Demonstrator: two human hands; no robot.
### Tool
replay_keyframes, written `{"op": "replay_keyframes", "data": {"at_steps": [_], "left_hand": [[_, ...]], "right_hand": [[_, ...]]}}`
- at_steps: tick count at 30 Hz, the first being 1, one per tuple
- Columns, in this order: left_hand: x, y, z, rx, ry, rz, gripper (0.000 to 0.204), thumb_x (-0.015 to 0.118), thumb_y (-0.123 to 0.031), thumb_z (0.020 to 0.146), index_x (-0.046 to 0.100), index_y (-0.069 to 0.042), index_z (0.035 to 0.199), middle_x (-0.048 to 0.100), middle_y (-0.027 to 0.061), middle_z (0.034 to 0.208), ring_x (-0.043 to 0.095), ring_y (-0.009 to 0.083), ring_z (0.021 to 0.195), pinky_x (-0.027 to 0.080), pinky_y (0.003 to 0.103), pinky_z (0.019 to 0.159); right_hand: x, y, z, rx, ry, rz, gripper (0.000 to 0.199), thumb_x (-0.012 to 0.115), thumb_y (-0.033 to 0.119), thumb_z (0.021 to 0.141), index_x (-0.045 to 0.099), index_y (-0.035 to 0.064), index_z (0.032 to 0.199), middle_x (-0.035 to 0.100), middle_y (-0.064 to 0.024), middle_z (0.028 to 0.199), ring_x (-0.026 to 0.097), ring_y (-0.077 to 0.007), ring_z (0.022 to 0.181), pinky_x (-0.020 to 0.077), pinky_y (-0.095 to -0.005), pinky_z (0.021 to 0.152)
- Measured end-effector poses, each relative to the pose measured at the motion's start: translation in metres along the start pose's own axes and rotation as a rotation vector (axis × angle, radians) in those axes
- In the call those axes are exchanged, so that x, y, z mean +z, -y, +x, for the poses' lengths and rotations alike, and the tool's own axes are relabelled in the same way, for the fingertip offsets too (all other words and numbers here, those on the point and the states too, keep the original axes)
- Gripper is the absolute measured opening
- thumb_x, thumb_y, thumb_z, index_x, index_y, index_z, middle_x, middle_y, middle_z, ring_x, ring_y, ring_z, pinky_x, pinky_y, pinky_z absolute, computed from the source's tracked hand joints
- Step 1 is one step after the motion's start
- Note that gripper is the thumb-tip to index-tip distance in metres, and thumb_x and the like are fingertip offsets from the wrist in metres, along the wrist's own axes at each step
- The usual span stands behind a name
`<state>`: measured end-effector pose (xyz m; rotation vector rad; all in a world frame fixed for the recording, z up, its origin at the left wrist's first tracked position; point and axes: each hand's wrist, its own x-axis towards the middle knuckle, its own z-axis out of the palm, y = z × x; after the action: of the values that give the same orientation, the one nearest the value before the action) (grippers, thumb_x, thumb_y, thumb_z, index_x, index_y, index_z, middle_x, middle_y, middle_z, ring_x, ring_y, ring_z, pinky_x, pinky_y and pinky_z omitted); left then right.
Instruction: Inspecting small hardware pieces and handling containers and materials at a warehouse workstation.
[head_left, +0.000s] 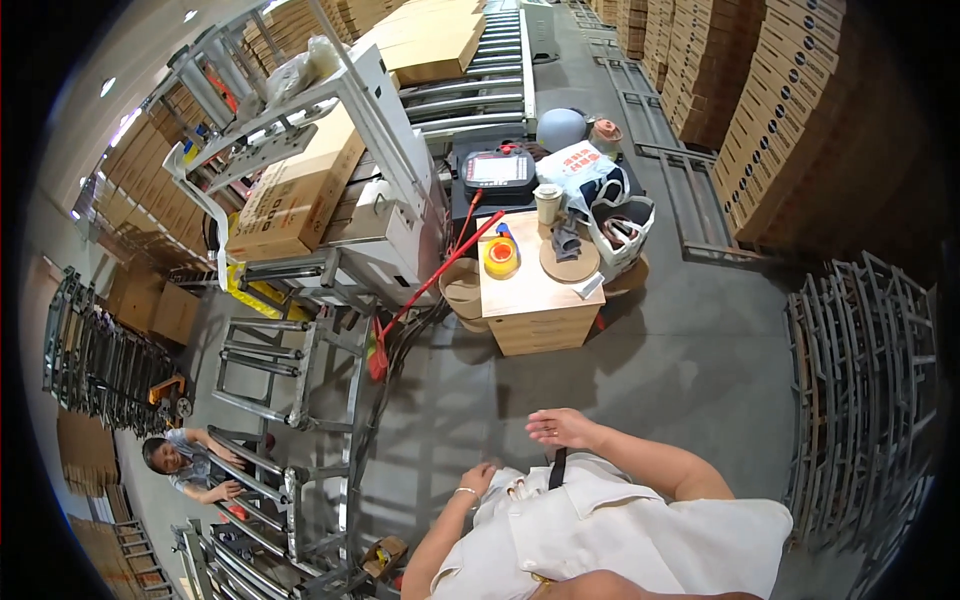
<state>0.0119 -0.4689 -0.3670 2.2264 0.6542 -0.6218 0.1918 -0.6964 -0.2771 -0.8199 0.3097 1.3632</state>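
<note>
My right hand reaches out in front of my waist with its fingers stretched, and nothing is in it. My left hand hangs beside my light-coloured clothing, a bracelet on its wrist; its fingers are foreshortened and mostly hidden. Neither hand touches the small wooden cabinet ahead of me. On its top are a yellow tape roll, a round cardboard piece, a dark grey cloth and a lidded paper cup.
Behind the cabinet stand a handheld control panel and a white bag. A red-handled tool leans at its left. Roller frames fill the left, where another person works. Metal racks and stacked cartons line the right.
</note>
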Motion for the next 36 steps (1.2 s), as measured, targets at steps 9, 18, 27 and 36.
{"op": "replay_keyframes", "data": {"at_steps": [9, 18, 27, 36], "left_hand": [[0.0, -0.038, 0.066, 0.154, 0.225, 0.039, 0.046, 0.05, -0.039, 0.083, 0.055, -0.004, 0.113, 0.059, 0.0172, 0.108, 0.055, 0.0327, 0.1, 0.043, 0.037, 0.088], [-0.033, -0.016, 0.141, 0.194, 0.174, -0.082, 0.041, 0.05, -0.037, 0.082, 0.059, -0.006, 0.107, 0.061, 0.017, 0.103, 0.057, 0.0329, 0.096, 0.044, 0.037, 0.085], [-0.046, 0.113, 0.166, -0.158, 0.151, -0.315, 0.034, 0.05, -0.034, 0.083, 0.062, -0.005, 0.096, 0.065, 0.0131, 0.087, 0.062, 0.0272, 0.078, 0.047, 0.036, 0.073], [-0.091, 0.112, 0.164, -0.464, 0.061, -0.86, 0.023, 0.05, -0.02, 0.087, 0.056, -0.005, 0.103, 0.062, 0.0071, 0.078, 0.061, 0.0146, 0.06, 0.047, 0.026, 0.046]], "right_hand": [[-0.047, 0.01, 0.014, -0.044, -0.255, -0.012, 0.025, 0.045, 0.02, 0.091, 0.052, 0.0034, 0.108, 0.06, -0.0076, 0.094, 0.059, -0.0168, 0.08, 0.0495, -0.0277, 0.07], [-0.036, 0.065, 0.13, -0.108, -0.231, -0.929, 0.029, 0.05, 0.023, 0.087, 0.057, 0.0009, 0.104, 0.062, -0.0096, 0.093, 0.061, -0.0186, 0.08, 0.0485, -0.0296, 0.069], [-0.022, 0.108, 0.195, -0.167, -0.329, -1.607, 0.03, 0.054, 0.028, 0.077, 0.063, 0.0048, 0.095, 0.062, -0.0174, 0.096, 0.059, -0.0328, 0.091, 0.0463, -0.0391, 0.08], [-0.09, 0.157, 0.213, -0.015, -0.471, -1.545, 0.021, 0.051, 0.02, 0.076, 0.062, 0.0018, 0.073, 0.062, -0.0146, 0.07, 0.06, -0.0202, 0.054, 0.0493, -0.0325, 0.056]]}}
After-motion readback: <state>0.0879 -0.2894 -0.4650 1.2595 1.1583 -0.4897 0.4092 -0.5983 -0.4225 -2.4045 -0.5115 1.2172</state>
